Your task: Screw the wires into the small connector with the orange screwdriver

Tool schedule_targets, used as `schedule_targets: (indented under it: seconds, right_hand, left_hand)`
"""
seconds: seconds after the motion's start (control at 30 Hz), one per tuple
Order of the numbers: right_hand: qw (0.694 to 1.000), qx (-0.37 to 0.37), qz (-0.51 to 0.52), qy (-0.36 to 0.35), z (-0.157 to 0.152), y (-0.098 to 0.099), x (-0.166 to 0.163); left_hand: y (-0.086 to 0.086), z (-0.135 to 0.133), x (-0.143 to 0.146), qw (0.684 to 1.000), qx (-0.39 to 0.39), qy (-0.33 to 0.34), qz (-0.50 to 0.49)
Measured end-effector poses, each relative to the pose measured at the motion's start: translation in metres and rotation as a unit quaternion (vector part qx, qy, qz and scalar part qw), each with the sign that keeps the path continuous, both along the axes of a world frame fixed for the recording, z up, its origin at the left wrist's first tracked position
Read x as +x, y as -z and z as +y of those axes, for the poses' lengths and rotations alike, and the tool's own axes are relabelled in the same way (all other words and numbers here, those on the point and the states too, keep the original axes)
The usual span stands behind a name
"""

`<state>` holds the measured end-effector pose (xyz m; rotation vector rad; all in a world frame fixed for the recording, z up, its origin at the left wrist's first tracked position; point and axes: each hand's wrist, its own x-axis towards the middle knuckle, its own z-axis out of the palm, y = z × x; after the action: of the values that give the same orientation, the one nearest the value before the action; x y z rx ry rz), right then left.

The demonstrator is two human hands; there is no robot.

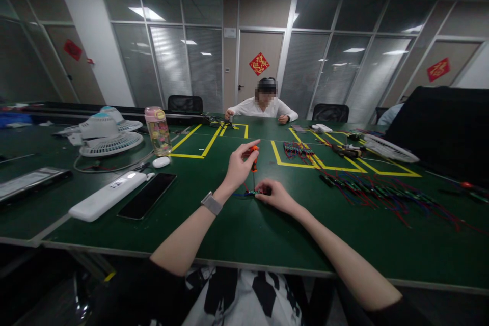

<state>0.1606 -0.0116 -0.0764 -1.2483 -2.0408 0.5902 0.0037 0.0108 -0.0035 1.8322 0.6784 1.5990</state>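
My left hand [241, 163] grips the orange and black handle of a screwdriver [254, 165], with the index finger stretched out past its top. The screwdriver stands upright, its thin shaft reaching down to a small green circuit board [251, 192] on the table. Fingers of my right hand [275, 195] pinch the board's right side and press it against the tabletop. Red and blue wires come off the board at its left. Whether the screwdriver's tip sits in a screw is too small to see.
Many wired circuit boards [382, 191] lie in a row at the right, with another bundle [298, 150] inside yellow tape. Left are a phone [147, 196], a white power strip [107, 196], a bottle [158, 135] and white fans [110, 135]. A co-worker [263, 104] sits opposite.
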Motion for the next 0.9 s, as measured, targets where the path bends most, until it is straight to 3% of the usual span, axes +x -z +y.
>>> schedule_targets:
  seconds: [0.1, 0.3, 0.47, 0.63, 0.83, 0.9]
  right_hand:
    - [1.0, -0.003, 0.0, -0.005, 0.0009, 0.0009, 0.0003]
    - [1.0, 0.001, 0.0, -0.001, 0.0006, 0.0002, 0.0008]
    - [1.0, 0.003, 0.008, -0.004, 0.0007, 0.0011, 0.0006]
    - [1.0, 0.008, -0.004, -0.001, 0.0022, 0.0027, 0.0006]
    - [1.0, 0.001, 0.003, 0.001, 0.0007, 0.0003, -0.0005]
    - [1.0, 0.0, 0.005, 0.0, 0.0005, -0.0001, -0.0006]
  left_hand:
    - [-0.0007, -0.0007, -0.0005, 0.999, 0.014, -0.033, 0.005]
    - [-0.0027, -0.0003, 0.0002, 0.996, -0.063, 0.063, -0.024]
    - [-0.0003, 0.0031, -0.0008, 0.999, -0.024, -0.002, -0.021]
    - [-0.0007, 0.0018, 0.0007, 0.996, -0.063, 0.059, -0.032]
    - [-0.0006, -0.0015, 0.0005, 1.0, 0.001, -0.025, 0.001]
    - [-0.0017, -0.0019, -0.0001, 1.0, 0.0, -0.015, 0.001]
